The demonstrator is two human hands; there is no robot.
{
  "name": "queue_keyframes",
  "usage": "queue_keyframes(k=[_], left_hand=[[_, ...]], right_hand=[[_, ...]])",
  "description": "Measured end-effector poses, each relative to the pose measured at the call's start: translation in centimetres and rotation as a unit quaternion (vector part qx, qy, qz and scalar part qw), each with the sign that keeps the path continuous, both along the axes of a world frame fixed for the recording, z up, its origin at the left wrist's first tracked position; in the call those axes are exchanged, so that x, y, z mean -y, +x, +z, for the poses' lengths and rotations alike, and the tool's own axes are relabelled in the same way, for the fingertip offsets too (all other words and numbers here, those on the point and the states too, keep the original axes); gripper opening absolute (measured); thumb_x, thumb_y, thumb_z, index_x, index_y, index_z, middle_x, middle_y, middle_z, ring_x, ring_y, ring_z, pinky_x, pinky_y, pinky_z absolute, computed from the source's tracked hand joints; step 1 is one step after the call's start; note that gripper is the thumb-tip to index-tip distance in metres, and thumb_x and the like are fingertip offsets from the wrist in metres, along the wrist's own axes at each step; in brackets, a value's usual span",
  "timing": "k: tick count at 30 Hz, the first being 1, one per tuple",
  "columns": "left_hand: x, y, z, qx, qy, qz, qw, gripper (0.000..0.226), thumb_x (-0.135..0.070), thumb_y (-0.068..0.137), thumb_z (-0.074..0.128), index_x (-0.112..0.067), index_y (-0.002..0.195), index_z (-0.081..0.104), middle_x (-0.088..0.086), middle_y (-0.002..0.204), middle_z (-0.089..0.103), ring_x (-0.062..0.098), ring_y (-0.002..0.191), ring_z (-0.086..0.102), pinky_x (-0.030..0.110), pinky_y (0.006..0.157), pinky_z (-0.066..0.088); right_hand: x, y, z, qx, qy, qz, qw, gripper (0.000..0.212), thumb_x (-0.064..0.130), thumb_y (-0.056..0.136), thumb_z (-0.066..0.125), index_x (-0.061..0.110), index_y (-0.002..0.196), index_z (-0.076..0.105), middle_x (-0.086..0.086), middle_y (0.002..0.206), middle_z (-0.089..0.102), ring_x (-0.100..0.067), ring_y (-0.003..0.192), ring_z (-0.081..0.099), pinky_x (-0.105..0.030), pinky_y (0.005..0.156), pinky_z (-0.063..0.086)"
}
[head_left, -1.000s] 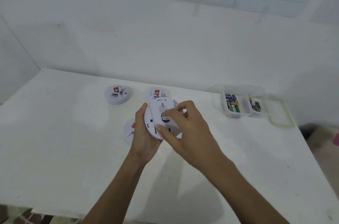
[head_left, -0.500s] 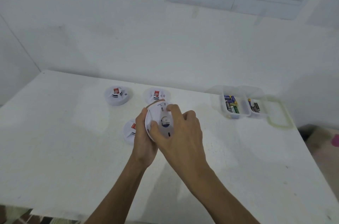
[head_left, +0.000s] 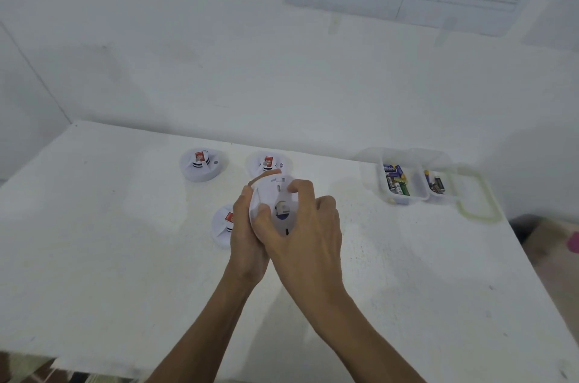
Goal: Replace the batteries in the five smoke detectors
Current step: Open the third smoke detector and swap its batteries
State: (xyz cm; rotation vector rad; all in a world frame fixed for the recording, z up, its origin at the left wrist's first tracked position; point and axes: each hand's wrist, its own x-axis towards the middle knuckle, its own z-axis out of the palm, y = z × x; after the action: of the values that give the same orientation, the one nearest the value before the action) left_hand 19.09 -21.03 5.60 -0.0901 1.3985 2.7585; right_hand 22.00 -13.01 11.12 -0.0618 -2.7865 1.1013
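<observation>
I hold a round white smoke detector [head_left: 275,194] tilted up above the white table [head_left: 109,257], its back plate facing me. My left hand [head_left: 246,244] grips its left edge from behind. My right hand [head_left: 308,226] curls over the back plate, thumb at the left and fingers over the top right. Three other white detectors with red labels rest on the table: one at the back left [head_left: 203,164], one behind the held unit [head_left: 266,162], and one [head_left: 223,226] partly hidden by my left hand.
Two clear plastic tubs sit at the back right, the left tub [head_left: 395,183] holding several batteries and the right tub [head_left: 436,185] holding a few. A clear lid with a green rim [head_left: 476,194] lies beside them. Papers hang on the white wall.
My right hand moved from pinching at the detector's back to closing over the whole back plate. The detector stayed in my left hand, shifted slightly left.
</observation>
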Motion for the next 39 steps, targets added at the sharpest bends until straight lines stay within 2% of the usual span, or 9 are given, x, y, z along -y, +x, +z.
queue_keyframes(k=[4,8,13,17,20,25,31,34,39], left_hand=[[0.0,-0.2,0.4,-0.001,-0.036,0.002,0.999,0.058,-0.048,0.093,0.037,-0.014,0.139,0.046,0.009,0.124,0.065,0.023,0.112,0.063,0.039,0.096,0.052],[0.2,-0.8,0.5,0.014,-0.044,-0.012,0.999,0.050,-0.049,0.094,0.039,-0.020,0.133,0.052,0.004,0.120,0.068,0.022,0.110,0.065,0.036,0.090,0.055],[0.4,-1.6,0.7,0.021,-0.075,-0.086,0.993,0.035,-0.032,0.103,0.020,-0.028,0.116,0.052,-0.007,0.107,0.071,0.006,0.089,0.070,0.021,0.071,0.057],[0.5,-2.1,1.6,0.017,-0.155,-0.074,0.985,0.032,-0.057,0.093,0.040,-0.038,0.118,0.048,-0.006,0.120,0.063,0.012,0.101,0.065,0.022,0.068,0.056],[0.4,-1.9,2.3,-0.021,-0.215,-0.027,0.976,0.040,-0.059,0.078,0.052,-0.041,0.113,0.057,-0.016,0.101,0.068,0.008,0.089,0.069,0.025,0.061,0.056],[1.1,-1.7,3.0,-0.017,-0.236,-0.021,0.971,0.024,-0.045,0.099,0.041,-0.051,0.100,0.064,-0.030,0.096,0.067,-0.002,0.095,0.064,0.018,0.059,0.054],[2.4,-1.6,3.2,-0.034,-0.275,0.000,0.961,0.025,-0.019,0.099,0.050,-0.038,0.103,0.066,-0.012,0.112,0.068,0.008,0.103,0.063,0.016,0.061,0.053],[2.7,-1.5,3.3,-0.026,-0.264,-0.017,0.964,0.024,-0.020,0.098,0.051,-0.029,0.116,0.065,-0.006,0.112,0.069,0.013,0.103,0.065,0.025,0.068,0.057],[2.9,-1.6,3.2,-0.033,-0.271,-0.024,0.962,0.025,-0.018,0.096,0.054,-0.027,0.118,0.063,-0.005,0.108,0.071,0.016,0.100,0.067,0.031,0.067,0.059]], right_hand=[[-0.7,-0.3,-0.5,-0.030,-0.015,0.003,0.999,0.053,0.059,0.086,0.053,0.034,0.132,0.042,0.006,0.112,0.046,-0.008,0.101,0.048,-0.023,0.085,0.051],[-1.6,-0.6,-1.1,-0.065,-0.022,0.019,0.997,0.055,0.065,0.082,0.042,0.035,0.128,0.047,0.006,0.114,0.049,-0.009,0.099,0.050,-0.026,0.081,0.053],[-3.0,-1.2,-1.1,-0.014,-0.114,0.024,0.993,0.062,0.071,0.078,0.044,0.035,0.128,0.049,0.009,0.119,0.049,-0.006,0.099,0.054,-0.005,0.070,0.045],[-4.1,-1.7,-1.1,0.041,-0.211,0.039,0.976,0.060,0.072,0.078,0.049,0.035,0.125,0.055,0.013,0.120,0.059,0.000,0.097,0.059,-0.007,0.071,0.048],[-4.7,-1.9,-1.6,0.074,-0.295,0.058,0.951,0.048,0.061,0.081,0.055,0.036,0.123,0.057,0.011,0.115,0.065,-0.006,0.102,0.063,-0.026,0.086,0.055],[-5.4,-2.0,-1.7,0.106,-0.443,0.057,0.888,0.030,0.034,0.097,0.051,0.024,0.123,0.061,0.002,0.114,0.068,-0.018,0.102,0.067,-0.041,0.082,0.058],[-6.3,-2.8,-1.6,0.152,-0.585,0.021,0.796,0.026,0.021,0.101,0.045,0.015,0.117,0.064,-0.008,0.112,0.070,-0.030,0.101,0.067,-0.056,0.086,0.054],[-6.6,-2.6,-1.4,0.168,-0.637,0.041,0.751,0.028,0.023,0.098,0.047,0.013,0.117,0.065,-0.013,0.113,0.070,-0.034,0.104,0.066,-0.058,0.086,0.052],[-7.1,-2.9,-1.9,0.194,-0.605,0.024,0.771,0.034,0.026,0.101,0.041,0.011,0.125,0.061,-0.016,0.120,0.066,-0.036,0.110,0.063,-0.049,0.085,0.056]])
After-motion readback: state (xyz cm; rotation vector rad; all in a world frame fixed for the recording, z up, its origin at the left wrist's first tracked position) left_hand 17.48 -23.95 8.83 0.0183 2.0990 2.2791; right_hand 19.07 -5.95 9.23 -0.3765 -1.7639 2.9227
